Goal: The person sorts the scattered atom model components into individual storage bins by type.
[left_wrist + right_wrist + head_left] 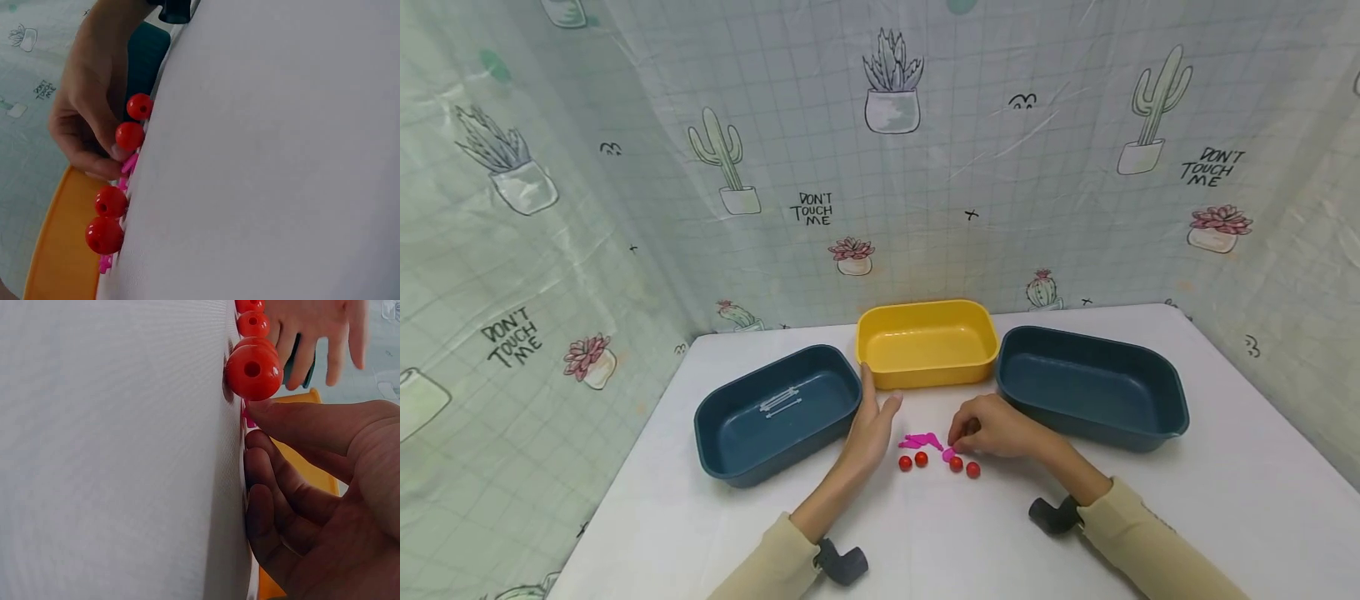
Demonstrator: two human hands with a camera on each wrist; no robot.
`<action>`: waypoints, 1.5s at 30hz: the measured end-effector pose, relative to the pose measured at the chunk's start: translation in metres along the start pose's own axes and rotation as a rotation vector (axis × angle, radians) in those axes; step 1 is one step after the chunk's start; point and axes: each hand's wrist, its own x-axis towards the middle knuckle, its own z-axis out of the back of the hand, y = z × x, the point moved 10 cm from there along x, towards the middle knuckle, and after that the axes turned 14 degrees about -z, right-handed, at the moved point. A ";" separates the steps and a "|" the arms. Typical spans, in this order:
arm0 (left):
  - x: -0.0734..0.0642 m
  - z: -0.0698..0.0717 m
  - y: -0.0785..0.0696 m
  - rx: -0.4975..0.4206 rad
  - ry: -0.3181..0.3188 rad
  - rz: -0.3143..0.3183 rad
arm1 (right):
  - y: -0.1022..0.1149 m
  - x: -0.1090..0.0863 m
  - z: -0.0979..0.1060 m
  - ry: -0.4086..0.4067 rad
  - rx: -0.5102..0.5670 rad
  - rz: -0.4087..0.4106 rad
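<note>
Several small bright pink plastic pieces (pixel 921 440) lie on the white table in front of the yellow bin. At the right end of this group, my right hand (pixel 996 427) pinches one pink piece (pixel 948 455) between thumb and forefinger, low at the tabletop. Several round red beads (pixel 973 470) with holes sit just in front of the pink pieces; the nearest bead (pixel 254 370) is right by the right thumb. My left hand (pixel 868 433) holds nothing, its fingers straight and spread beside the left dark blue bin (pixel 775 450).
The yellow bin (pixel 936 377) stands at the back middle. A second dark blue bin (pixel 1090 421) stands at the right, beside the right hand. White sticks (pixel 782 400) lie inside the left blue bin. A patterned curtain (pixel 925 183) hangs behind the table.
</note>
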 end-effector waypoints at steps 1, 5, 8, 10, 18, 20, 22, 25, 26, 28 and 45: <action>0.003 0.000 0.003 0.011 -0.007 0.010 | 0.000 0.000 0.000 0.001 0.000 -0.001; 0.013 0.000 0.011 0.052 -0.029 0.039 | 0.001 0.000 -0.002 0.005 0.004 0.011; 0.019 0.000 0.012 0.081 -0.045 0.032 | 0.001 0.000 -0.003 0.007 0.007 0.011; 0.023 0.000 0.013 0.099 -0.057 0.033 | 0.001 0.000 -0.003 0.007 0.011 0.009; 0.043 0.008 0.020 0.102 -0.137 0.050 | 0.002 -0.002 -0.005 0.011 0.016 0.004; 0.047 0.012 0.021 0.099 -0.156 0.036 | 0.003 -0.002 -0.005 0.013 0.013 0.009; 0.052 0.016 0.022 0.097 -0.172 0.009 | 0.004 -0.003 -0.005 0.014 0.011 0.008; 0.058 0.020 0.022 0.103 -0.188 -0.035 | 0.004 -0.003 -0.005 0.012 0.013 0.005; 0.060 0.021 0.022 0.100 -0.194 -0.051 | 0.004 -0.004 -0.004 0.011 0.012 0.005; 0.063 0.023 0.023 0.097 -0.210 -0.070 | 0.004 -0.004 -0.004 0.012 0.015 0.005; 0.074 0.026 0.026 -0.035 -0.237 -0.194 | 0.000 -0.005 -0.005 0.026 0.013 -0.011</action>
